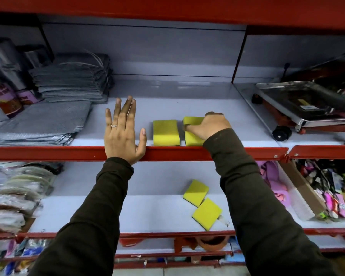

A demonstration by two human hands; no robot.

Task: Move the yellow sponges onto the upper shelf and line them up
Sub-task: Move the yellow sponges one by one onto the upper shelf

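Now right hand (208, 125) fingers grasping second yellow sponge (191, 137) beside first sponge (165, 132); nudge risks misalignment; left hand (122, 129) flat, released.

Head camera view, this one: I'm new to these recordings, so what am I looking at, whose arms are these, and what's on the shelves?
There is no machine here. A camera worn on a person's head looks forward and down, so the two dark-sleeved arms are the wearer's own. The left hand, wearing a ring, lies flat and open on the upper shelf, holding nothing. The right hand rests on a yellow sponge near the shelf's front edge, beside a second sponge already placed there. Two more yellow sponges lie askew on the lower shelf, not yet moved. Folded grey cloths sit left; a metal tray sits right.
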